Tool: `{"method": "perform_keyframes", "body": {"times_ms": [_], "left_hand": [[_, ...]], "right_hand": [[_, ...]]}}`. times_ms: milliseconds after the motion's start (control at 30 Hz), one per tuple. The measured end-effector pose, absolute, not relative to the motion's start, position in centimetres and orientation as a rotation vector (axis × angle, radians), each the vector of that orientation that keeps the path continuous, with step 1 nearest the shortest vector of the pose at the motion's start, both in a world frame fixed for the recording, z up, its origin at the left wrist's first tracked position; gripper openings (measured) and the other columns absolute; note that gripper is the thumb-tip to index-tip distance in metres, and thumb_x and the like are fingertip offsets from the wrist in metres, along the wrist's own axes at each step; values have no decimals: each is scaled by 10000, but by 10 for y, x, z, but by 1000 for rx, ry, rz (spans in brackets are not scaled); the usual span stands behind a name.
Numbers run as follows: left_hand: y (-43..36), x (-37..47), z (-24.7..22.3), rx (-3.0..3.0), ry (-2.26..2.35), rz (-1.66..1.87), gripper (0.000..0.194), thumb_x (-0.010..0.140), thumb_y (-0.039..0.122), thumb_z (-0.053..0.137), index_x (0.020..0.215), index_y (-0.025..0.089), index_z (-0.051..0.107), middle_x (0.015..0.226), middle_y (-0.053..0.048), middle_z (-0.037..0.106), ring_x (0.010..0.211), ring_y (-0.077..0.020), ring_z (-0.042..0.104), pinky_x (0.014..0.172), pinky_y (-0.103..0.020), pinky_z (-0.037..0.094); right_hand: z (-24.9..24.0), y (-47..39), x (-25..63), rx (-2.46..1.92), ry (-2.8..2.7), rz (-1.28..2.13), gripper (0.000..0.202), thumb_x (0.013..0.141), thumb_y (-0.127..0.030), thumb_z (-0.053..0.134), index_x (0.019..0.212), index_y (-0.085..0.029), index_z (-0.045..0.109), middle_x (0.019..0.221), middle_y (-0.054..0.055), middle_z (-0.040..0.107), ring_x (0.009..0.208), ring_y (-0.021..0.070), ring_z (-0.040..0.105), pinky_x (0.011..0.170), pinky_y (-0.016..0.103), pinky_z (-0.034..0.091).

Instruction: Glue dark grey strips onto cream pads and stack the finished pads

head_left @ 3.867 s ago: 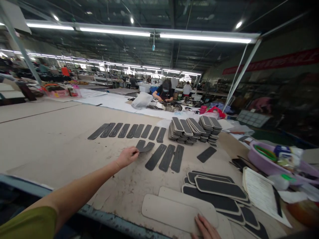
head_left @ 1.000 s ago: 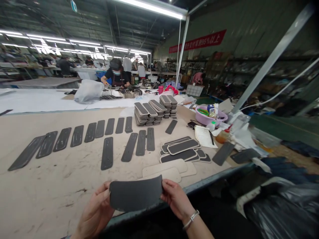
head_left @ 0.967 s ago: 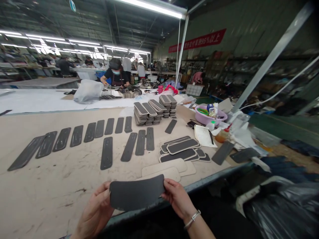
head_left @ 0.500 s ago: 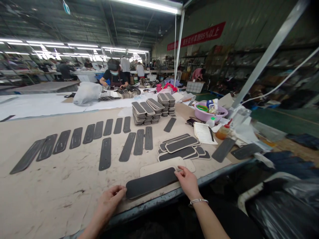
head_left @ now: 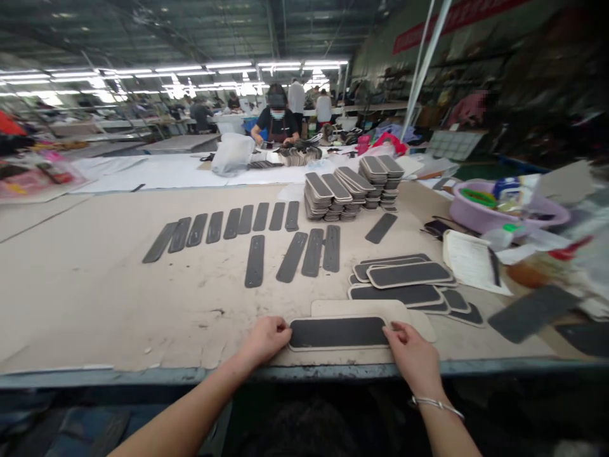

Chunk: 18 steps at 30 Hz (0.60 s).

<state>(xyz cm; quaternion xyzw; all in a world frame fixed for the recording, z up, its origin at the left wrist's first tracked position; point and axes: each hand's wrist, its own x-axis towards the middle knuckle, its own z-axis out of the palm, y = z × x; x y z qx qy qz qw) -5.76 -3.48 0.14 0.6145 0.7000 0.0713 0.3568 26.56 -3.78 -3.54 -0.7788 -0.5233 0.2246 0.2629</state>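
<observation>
A long dark grey panel (head_left: 339, 333) with rounded corners and a cream border lies near the table's front edge. My left hand (head_left: 269, 336) pinches its left end between thumb and fingers. At the opposite end, my right hand (head_left: 413, 355), with a bracelet on the wrist, has its fingers closed on the corner. Just behind the panel is a plain cream piece (head_left: 356, 308), partly covered by it. A loose pile of cream-edged dark panels (head_left: 409, 274) lies beyond my right hand.
Separate dark strips (head_left: 255, 261) lie in two rows. Behind them stand stacks of bordered panels (head_left: 328, 197). To the right are a notepad (head_left: 471, 257), a purple basin (head_left: 461, 212) and a blurred bottle (head_left: 530, 270). A person (head_left: 277, 120) works across the table.
The view has turned left, so the table's contents sit further right. The panel between my hands is now level, and a cream border shows around it. Both hands keep hold of its ends.
</observation>
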Motion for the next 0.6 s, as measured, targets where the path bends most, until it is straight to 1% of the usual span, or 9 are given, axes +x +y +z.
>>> {"method": "perform_keyframes", "body": {"times_ms": [133,300,467,600], "left_hand": [[-35,-58,-2,1526,1820,159,249,744,300,485,789,151,678,544,-4,615,481,-119,541,470,-203,351],[-32,-56,-1,1530,1806,121,222,714,285,499,736,152,675,526,-4,613,459,-113,542,454,-196,350],[-29,-55,2,1570,1807,76,207,702,295,504,694,158,658,505,-5,604,458,-119,541,472,-205,353],[-28,-54,3,1608,1783,65,209,717,308,483,690,165,632,488,1,591,438,-121,538,456,-206,334]], "right_hand": [[-39,-35,268,-2181,-1444,581,463,676,-566,471,952,-220,607,741,15,696,821,268,629,738,366,420],[-35,-34,267,-2209,-1433,580,475,654,-570,467,940,-219,611,754,23,700,804,270,633,729,369,426],[-31,-35,262,-2187,-1420,555,459,678,-540,463,944,-196,610,711,27,690,783,262,633,724,359,426],[-29,-37,260,-2128,-1441,548,430,731,-488,446,961,-164,609,681,33,682,727,230,635,709,337,430]]}}
